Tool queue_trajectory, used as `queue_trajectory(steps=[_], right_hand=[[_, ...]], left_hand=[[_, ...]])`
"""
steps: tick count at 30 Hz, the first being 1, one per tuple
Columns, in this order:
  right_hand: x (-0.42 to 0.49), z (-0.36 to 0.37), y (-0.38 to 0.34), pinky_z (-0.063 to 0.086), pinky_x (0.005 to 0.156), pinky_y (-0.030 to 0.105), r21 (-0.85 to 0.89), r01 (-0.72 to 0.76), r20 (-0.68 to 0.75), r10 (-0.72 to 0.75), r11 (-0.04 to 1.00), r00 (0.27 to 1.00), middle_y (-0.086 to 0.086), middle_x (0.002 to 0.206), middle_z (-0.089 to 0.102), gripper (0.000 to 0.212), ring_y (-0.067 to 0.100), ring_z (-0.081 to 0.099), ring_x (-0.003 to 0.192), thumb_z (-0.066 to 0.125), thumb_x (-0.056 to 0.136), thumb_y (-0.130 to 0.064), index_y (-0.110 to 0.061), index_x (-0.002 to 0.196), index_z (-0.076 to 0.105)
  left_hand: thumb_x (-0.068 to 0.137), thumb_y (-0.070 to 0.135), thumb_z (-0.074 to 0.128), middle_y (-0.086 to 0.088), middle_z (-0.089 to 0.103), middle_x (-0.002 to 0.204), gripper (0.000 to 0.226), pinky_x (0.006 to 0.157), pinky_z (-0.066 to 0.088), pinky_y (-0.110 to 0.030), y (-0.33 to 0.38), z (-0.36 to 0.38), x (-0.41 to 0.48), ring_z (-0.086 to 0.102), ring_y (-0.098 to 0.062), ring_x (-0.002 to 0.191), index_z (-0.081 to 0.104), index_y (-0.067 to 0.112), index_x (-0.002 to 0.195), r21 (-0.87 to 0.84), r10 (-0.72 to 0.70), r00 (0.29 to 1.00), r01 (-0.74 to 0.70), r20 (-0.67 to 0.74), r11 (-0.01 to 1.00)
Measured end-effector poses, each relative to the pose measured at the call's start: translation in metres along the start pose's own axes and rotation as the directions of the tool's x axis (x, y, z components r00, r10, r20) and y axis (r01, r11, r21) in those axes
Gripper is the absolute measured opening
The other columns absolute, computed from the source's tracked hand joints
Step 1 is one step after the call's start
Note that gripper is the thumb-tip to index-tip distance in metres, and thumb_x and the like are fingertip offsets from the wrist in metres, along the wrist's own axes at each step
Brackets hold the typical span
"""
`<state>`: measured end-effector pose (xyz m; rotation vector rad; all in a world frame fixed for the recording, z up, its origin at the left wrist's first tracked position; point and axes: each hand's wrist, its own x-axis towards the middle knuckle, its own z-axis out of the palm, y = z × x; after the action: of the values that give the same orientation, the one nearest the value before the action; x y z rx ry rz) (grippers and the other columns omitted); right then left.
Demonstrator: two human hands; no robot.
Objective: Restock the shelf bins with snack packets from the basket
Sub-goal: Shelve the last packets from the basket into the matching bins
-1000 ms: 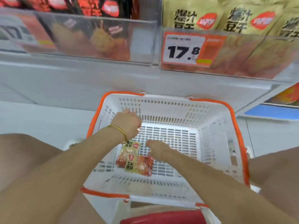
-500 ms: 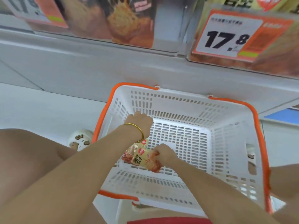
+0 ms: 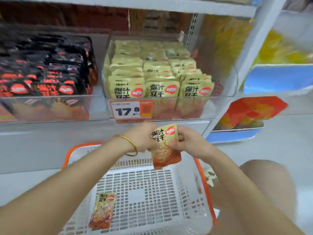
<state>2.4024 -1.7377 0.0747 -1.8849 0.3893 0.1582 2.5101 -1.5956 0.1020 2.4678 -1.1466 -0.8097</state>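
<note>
A yellow-and-orange snack packet (image 3: 165, 146) is held upright above the basket, just below the shelf edge. My left hand (image 3: 141, 137) grips its left side and my right hand (image 3: 189, 140) pinches its right side. A second packet of the same kind (image 3: 102, 210) lies flat in the near left corner of the white basket with an orange rim (image 3: 200, 182). Straight ahead, a clear shelf bin (image 3: 225, 92) holds several rows of the same yellow packets (image 3: 160, 78), with a 17.8 price tag (image 3: 131, 110) on its front.
To the left, another clear bin holds black-and-red snack packets (image 3: 45, 72). A white shelf upright (image 3: 250, 51) stands right of the yellow bin, with blurred blue and orange packaging (image 3: 250, 112) beyond it. My bare knee (image 3: 265, 182) is beside the basket's right side.
Both hands rose out of the basket with one packet, from the basket floor up to shelf-edge height. One packet stayed behind in the basket. The view tilted up toward the shelf bins.
</note>
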Motion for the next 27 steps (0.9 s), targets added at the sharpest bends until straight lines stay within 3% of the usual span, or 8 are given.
queue_trajectory(steps=[2,4,7,9,14,18,22,27], right_hand=[[-0.014,-0.032,-0.024,0.052,0.069,0.013,-0.037,0.096,-0.151,-0.100,0.995,0.983,-0.005,0.090,0.066,0.020,0.001,0.062,0.078,0.059,0.088,0.003,-0.011,0.103,0.059],[-0.022,-0.061,-0.044,0.053,0.078,0.022,-0.067,0.186,-0.280,-0.198,0.980,0.940,0.001,0.097,0.067,0.024,0.008,0.062,0.086,0.061,0.087,0.001,-0.008,0.109,0.059],[-0.023,-0.094,-0.069,0.053,0.085,0.036,-0.120,0.320,-0.419,-0.340,0.940,0.842,0.006,0.106,0.068,0.029,0.017,0.064,0.096,0.064,0.085,-0.002,-0.025,0.101,0.059],[-0.020,-0.107,-0.081,0.055,0.081,0.034,-0.126,0.379,-0.481,-0.390,0.917,0.785,0.003,0.104,0.068,0.033,0.016,0.065,0.095,0.064,0.085,-0.002,-0.030,0.100,0.056],[-0.010,-0.116,-0.082,0.054,0.081,0.028,-0.125,0.425,-0.527,-0.423,0.897,0.738,0.002,0.104,0.067,0.037,0.015,0.064,0.094,0.064,0.083,0.002,-0.028,0.104,0.056],[-0.008,-0.118,-0.079,0.053,0.080,0.024,-0.144,0.454,-0.551,-0.452,0.879,0.701,-0.014,0.095,0.063,0.034,0.006,0.061,0.088,0.067,0.083,-0.001,-0.028,0.101,0.059],[-0.005,-0.118,-0.080,0.054,0.079,0.032,-0.117,0.466,-0.557,-0.447,0.877,0.701,-0.015,0.091,0.063,0.035,0.011,0.061,0.086,0.068,0.083,-0.002,-0.034,0.094,0.059],[-0.002,-0.116,-0.072,0.055,0.076,0.032,-0.068,0.459,-0.526,-0.423,0.886,0.738,-0.014,0.087,0.064,0.038,0.004,0.060,0.077,0.069,0.080,0.000,-0.035,0.088,0.059]], left_hand=[[0.086,0.025,0.063,0.003,0.049,0.085,0.023,0.059,0.035,-0.029,0.038,-0.031,0.002,0.050,-0.014,0.073,0.042,0.016,0.081,0.094,0.103,0.990,-0.094,-0.101,0.991],[0.090,0.027,0.060,0.005,0.044,0.091,0.021,0.063,0.028,-0.026,0.073,-0.059,0.002,0.044,-0.013,0.080,0.042,0.018,0.092,0.139,0.201,0.955,-0.173,-0.217,0.975],[0.092,0.028,0.057,0.003,0.041,0.094,0.020,0.067,0.025,-0.025,0.108,-0.092,0.004,0.040,-0.016,0.088,0.038,0.021,0.095,0.206,0.315,0.874,-0.253,-0.371,0.945],[0.093,0.028,0.056,0.001,0.044,0.094,0.020,0.070,0.030,-0.029,0.122,-0.106,0.008,0.043,-0.020,0.088,0.038,0.020,0.094,0.249,0.346,0.833,-0.259,-0.432,0.933],[0.094,0.028,0.054,-0.010,0.058,0.107,0.022,0.080,0.045,-0.038,0.132,-0.107,0.019,0.054,-0.030,0.101,0.047,0.014,0.110,0.313,0.333,0.809,-0.195,-0.484,0.929],[0.095,0.028,0.052,-0.003,0.047,0.084,0.016,0.067,0.040,-0.035,0.128,-0.104,0.021,0.047,-0.027,0.082,0.044,0.018,0.104,0.323,0.354,0.774,-0.203,-0.526,0.924],[0.096,0.028,0.051,0.003,0.041,0.071,0.021,0.061,0.037,-0.034,0.129,-0.107,0.020,0.046,-0.027,0.077,0.047,0.015,0.112,0.407,0.385,0.744,-0.166,-0.546,0.898],[0.096,0.027,0.050,-0.004,0.053,0.089,0.023,0.066,0.044,-0.036,0.129,-0.101,0.023,0.055,-0.031,0.096,0.048,0.016,0.116,0.441,0.374,0.769,-0.134,-0.519,0.887]])
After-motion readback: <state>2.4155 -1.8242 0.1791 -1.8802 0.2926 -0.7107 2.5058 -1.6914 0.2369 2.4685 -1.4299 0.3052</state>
